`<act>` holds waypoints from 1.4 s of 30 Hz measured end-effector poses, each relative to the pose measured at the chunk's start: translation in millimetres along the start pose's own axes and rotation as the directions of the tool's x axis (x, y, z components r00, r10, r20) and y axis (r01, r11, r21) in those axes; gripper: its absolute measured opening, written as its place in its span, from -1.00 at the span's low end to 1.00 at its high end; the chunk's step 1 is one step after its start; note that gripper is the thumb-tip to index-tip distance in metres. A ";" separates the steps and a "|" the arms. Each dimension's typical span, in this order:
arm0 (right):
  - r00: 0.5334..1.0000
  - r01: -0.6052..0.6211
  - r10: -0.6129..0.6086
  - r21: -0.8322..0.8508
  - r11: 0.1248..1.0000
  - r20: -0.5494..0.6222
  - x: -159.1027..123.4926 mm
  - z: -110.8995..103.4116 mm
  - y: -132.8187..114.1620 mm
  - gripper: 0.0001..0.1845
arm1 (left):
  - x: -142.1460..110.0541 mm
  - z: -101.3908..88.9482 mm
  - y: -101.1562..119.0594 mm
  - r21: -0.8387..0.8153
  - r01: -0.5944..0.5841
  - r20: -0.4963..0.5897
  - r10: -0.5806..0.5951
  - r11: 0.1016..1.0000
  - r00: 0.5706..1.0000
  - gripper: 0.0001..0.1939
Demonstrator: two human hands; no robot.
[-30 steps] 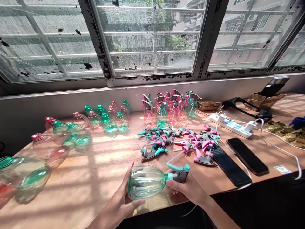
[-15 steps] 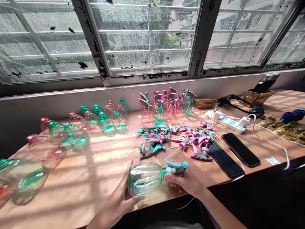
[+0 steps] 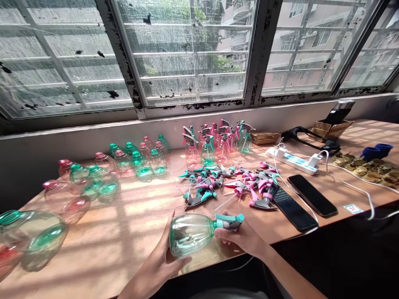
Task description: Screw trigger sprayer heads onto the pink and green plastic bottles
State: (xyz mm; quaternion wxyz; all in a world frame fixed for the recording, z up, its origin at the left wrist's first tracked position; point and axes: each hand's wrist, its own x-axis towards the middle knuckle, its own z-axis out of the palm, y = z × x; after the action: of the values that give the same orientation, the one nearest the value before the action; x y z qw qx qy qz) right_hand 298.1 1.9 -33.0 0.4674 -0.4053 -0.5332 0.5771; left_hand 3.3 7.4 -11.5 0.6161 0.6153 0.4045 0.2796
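The green spray bottle (image 3: 191, 234) lies on its side in the person's hands, on the near side of the heap of loose spray heads (image 3: 215, 182), over the edge of the table (image 3: 140, 224). Behind the heap, along the far wall, run tall barred windows (image 3: 187, 79) in flaking frames. Left of the heap stands a group of open bottles (image 3: 141, 166), some green, some pink; directly behind it is a cluster of fitted spray bottles (image 3: 207, 155), upright.

Nearer than the heap, the left hand (image 3: 166, 259) cups the bottle's base end, fingers spread around it and thumb below. The right hand (image 3: 240, 238) has thumb and fingers closed around the teal-and-grey spray head (image 3: 230, 223) at the neck; the fingers hide part of the collar, so I cannot tell how far it is screwed down.

Right of the heap and farther back, a dark flask (image 3: 339, 112) leans in a cardboard box (image 3: 332, 129). Nearer on that side come a white power strip (image 3: 293, 161), two dark phones (image 3: 312, 195) and a small sticker (image 3: 353, 208).
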 end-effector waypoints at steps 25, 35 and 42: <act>0.999 -0.029 0.028 0.021 0.999 0.034 -3.0 -1.4 -1.9 -0.54 | 4.5 0.3 -24.5 -0.138 -0.016 -0.059 0.008 0.990 0.998 0.39; 0.999 -0.031 0.028 0.060 0.998 0.039 -3.6 -2.0 0.3 -0.52 | 0.9 -0.7 -17.4 -0.119 -0.024 -0.023 0.022 0.993 0.999 0.20; 0.999 -0.030 0.029 0.063 0.998 0.028 -3.3 -1.3 -0.8 -0.47 | 0.9 -4.3 -26.2 -0.144 0.005 -0.003 -0.005 0.990 1.000 0.32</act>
State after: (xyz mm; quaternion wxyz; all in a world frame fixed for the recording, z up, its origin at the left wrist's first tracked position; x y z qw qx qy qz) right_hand 300.2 -1.1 -32.5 0.4642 -0.3900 -0.5148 0.6061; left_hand -3.8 8.2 -37.1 0.6587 0.5678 0.3860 0.3076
